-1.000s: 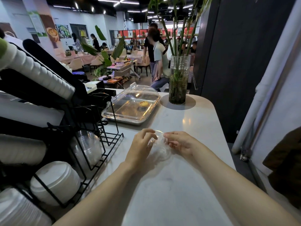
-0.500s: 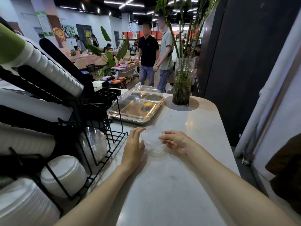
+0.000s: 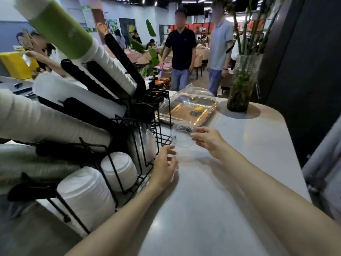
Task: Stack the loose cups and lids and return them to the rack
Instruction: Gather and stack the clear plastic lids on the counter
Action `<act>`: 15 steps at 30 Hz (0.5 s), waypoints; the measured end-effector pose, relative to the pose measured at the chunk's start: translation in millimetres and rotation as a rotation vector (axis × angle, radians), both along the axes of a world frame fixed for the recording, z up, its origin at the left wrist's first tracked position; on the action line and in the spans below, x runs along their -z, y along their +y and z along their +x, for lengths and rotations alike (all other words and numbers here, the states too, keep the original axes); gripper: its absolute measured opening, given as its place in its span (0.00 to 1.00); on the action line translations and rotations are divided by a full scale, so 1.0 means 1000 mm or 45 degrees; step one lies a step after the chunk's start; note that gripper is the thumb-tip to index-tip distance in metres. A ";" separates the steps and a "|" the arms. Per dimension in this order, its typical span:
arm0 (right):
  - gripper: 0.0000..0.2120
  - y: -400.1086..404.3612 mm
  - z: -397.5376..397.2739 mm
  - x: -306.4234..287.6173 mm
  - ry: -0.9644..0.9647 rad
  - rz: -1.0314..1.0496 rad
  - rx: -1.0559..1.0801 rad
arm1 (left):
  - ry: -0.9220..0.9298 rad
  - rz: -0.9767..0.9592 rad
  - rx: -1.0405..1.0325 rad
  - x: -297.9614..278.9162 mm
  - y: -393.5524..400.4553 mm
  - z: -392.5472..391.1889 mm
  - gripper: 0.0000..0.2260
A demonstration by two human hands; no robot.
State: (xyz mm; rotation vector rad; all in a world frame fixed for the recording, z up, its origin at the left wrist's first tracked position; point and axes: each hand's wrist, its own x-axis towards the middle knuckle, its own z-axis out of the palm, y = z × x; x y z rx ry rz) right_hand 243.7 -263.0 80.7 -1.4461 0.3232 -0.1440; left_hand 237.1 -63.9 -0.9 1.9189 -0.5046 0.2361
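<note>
My right hand (image 3: 207, 138) holds a clear plastic dome lid (image 3: 182, 134) by its right edge, lifted above the white counter (image 3: 239, 163) and tilted toward the black wire rack (image 3: 147, 137). My left hand (image 3: 164, 163) hovers open just below and left of the lid, fingers apart, beside the rack's front. A stack of clear dome lids (image 3: 145, 145) sits in the nearest rack slot. White lid stacks (image 3: 120, 169) fill the lower slots. Long stacks of white cups (image 3: 110, 69) and black lids (image 3: 86, 78) lie angled in the upper rack.
A clear covered tray (image 3: 188, 108) with one pastry stands behind the lid. A glass vase with bamboo (image 3: 241, 84) sits at the counter's far right corner. Two people (image 3: 181, 50) stand beyond the counter. The counter's right edge drops to a dark wall.
My right hand has lifted the clear lid off the counter and carried it left toward the rack. My left hand let go of it and dropped lower. The view turned toward the rack.
</note>
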 end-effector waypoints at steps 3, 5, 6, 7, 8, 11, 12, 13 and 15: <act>0.11 0.018 0.011 -0.008 -0.050 -0.080 0.009 | 0.025 0.045 0.008 0.000 0.014 -0.006 0.11; 0.11 0.027 0.020 -0.015 -0.074 -0.137 0.011 | 0.026 0.101 0.009 -0.001 0.020 -0.009 0.09; 0.11 0.032 0.025 -0.018 -0.088 -0.161 0.012 | 0.030 0.125 0.019 0.000 0.022 -0.012 0.09; 0.11 0.036 0.029 -0.020 -0.097 -0.183 0.014 | 0.037 0.143 0.038 0.001 0.024 -0.014 0.08; 0.10 0.039 0.035 -0.022 -0.103 -0.200 0.017 | 0.041 0.158 0.063 0.002 0.025 -0.017 0.08; 0.09 0.051 0.047 -0.020 -0.087 -0.209 0.020 | 0.018 0.177 0.087 0.003 0.029 -0.023 0.09; 0.09 0.055 0.051 -0.018 -0.066 -0.201 0.021 | 0.014 0.168 0.079 0.003 0.030 -0.023 0.09; 0.10 0.058 0.054 -0.016 -0.043 -0.191 0.025 | 0.013 0.160 0.071 0.003 0.030 -0.024 0.09; 0.10 0.064 0.059 -0.010 0.000 -0.157 0.013 | 0.029 0.147 0.058 0.003 0.030 -0.025 0.09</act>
